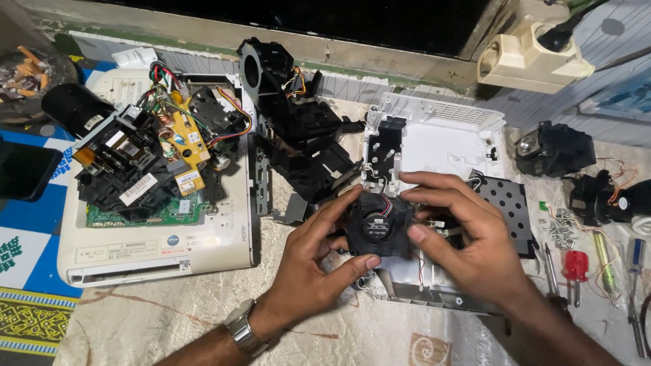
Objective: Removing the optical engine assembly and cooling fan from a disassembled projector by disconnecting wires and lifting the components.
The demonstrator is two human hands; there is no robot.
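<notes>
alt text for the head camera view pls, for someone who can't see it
Two bare hands, left and right, hold a small black fan over an opened white case. To the left lies another white case filled with circuit boards and wires; screwdrivers and loose screws lie to the right.

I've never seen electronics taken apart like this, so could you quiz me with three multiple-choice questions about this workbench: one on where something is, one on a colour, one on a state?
1. Where is the small black square plastic fan?
A. Between both hands
B. On the floor
C. Inside the ashtray

2. What colour is the handle of the short stubby screwdriver at the right?
A. Green
B. Red
C. White

3. How is the white plastic device casing behind the fan?
A. Sealed shut
B. Wrapped in foil
C. Opened up

Answers: 1 A, the left hand and right hand grip its sides. 2 B, its grip is red. 3 C, its inside shows.
</notes>
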